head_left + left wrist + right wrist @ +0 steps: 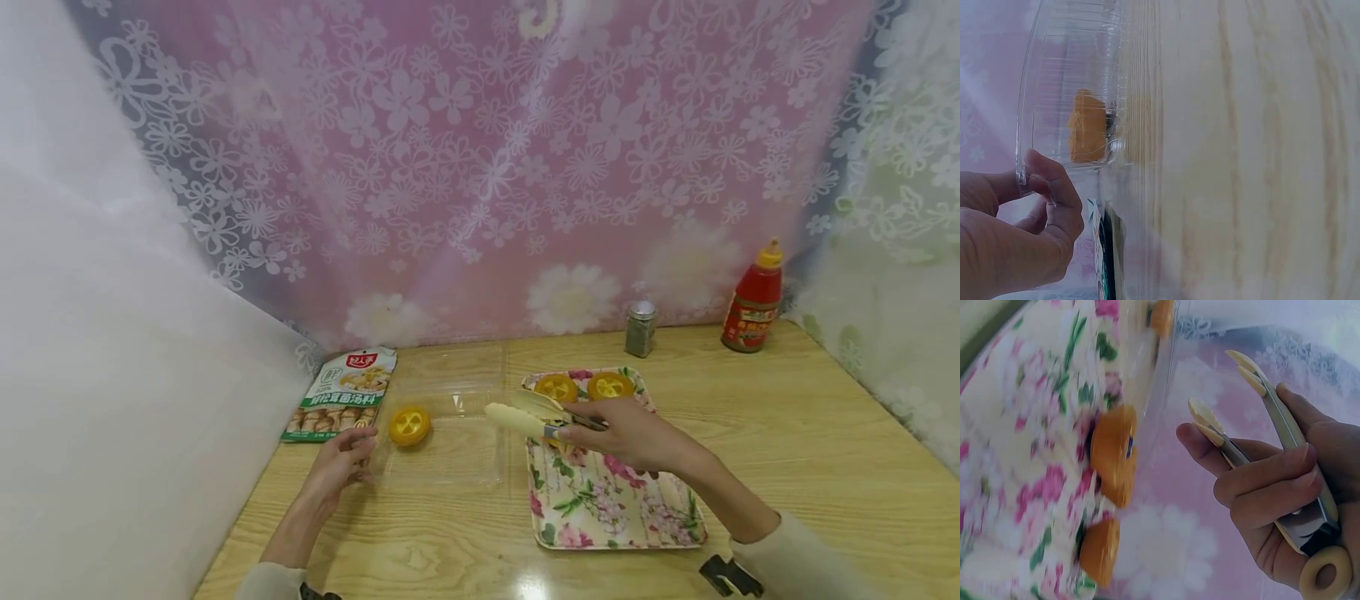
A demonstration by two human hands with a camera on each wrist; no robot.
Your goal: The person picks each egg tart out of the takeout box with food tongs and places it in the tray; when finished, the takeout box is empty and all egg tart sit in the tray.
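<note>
My left hand (339, 468) pinches the left rim of a clear plastic box (1027, 119) between thumb and fingers. One egg tart (409, 426) sits inside at the box's left side. Cream-tipped food tongs (517, 419) are gripped in my right hand (637, 435), above the back of a floral tray (600, 512). Their tips stand apart with nothing between them in the right wrist view. On the tray are two tarts at the back, a left one (556, 388) and a right one (610, 386). A third tart (1114, 444) is mostly hidden under the tongs in the head view.
A green and white food packet (341, 396) lies left of the box. The box's clear lid (450, 364) reaches back toward the floral curtain. A spice jar (641, 330) and a red sauce bottle (753, 300) stand at the back right of the wooden table (810, 433).
</note>
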